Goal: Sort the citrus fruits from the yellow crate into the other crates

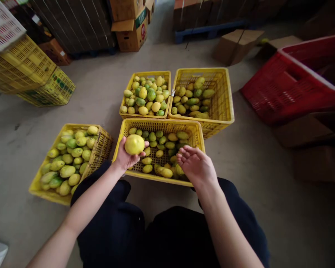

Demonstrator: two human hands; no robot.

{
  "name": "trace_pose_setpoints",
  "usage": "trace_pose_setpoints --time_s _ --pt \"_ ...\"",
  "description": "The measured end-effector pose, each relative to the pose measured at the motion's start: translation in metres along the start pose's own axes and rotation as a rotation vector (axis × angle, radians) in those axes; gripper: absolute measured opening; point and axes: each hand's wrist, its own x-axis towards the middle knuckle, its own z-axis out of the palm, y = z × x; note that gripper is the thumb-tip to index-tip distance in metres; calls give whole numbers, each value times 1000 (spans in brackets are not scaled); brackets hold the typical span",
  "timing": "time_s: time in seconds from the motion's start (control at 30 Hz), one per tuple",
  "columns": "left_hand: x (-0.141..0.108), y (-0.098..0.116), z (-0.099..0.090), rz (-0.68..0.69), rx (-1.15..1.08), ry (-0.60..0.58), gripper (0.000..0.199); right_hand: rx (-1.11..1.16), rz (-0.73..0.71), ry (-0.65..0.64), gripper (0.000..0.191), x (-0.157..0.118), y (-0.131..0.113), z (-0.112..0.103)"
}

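My left hand (128, 156) is closed around a yellow papaya (134, 144), which looks round from this end. It holds the papaya above the left side of the near yellow crate (160, 124). Over the crate's right side, my right hand (197, 165) is open, palm turned inward and fingers slightly curled, with nothing in it. Several green and yellow papayas (162, 140) lie loosely on the crate's slatted bottom. My right hand hides some of the fruit at the front right.
Two yellow crates, one heaped (146, 95) and one part-filled (226, 96), stand behind. Another full crate (68, 163) sits left. A red crate (268, 85) is at right, stacked crates (22, 67) at far left. Cardboard boxes (131, 35) and a blue pallet (212, 31) are farther back.
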Motion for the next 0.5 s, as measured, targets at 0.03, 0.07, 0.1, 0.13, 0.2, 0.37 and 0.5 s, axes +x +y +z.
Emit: trace_pose_setpoints --time_s 0.03,0.07,0.1,0.13,0.2,0.37,0.5 --pt "2 5 3 33 -51 1 54 -22 15 7 2 1 5 -2" --pt "4 10 4 72 -104 7 54 -44 21 13 2 3 9 -4" --pt "5 16 5 119 -159 22 54 -70 21 21 2 4 14 -7" --pt "5 20 5 173 -215 45 53 -102 19 32 2 6 18 -10" --pt "3 27 3 270 -321 113 50 -188 29 61 1 12 25 -17" --pt "-13 33 2 252 -410 322 39 -557 333 25 5 54 35 -38" --pt "-22 37 7 283 -413 483 32 -758 170 -1 16 121 45 -51"
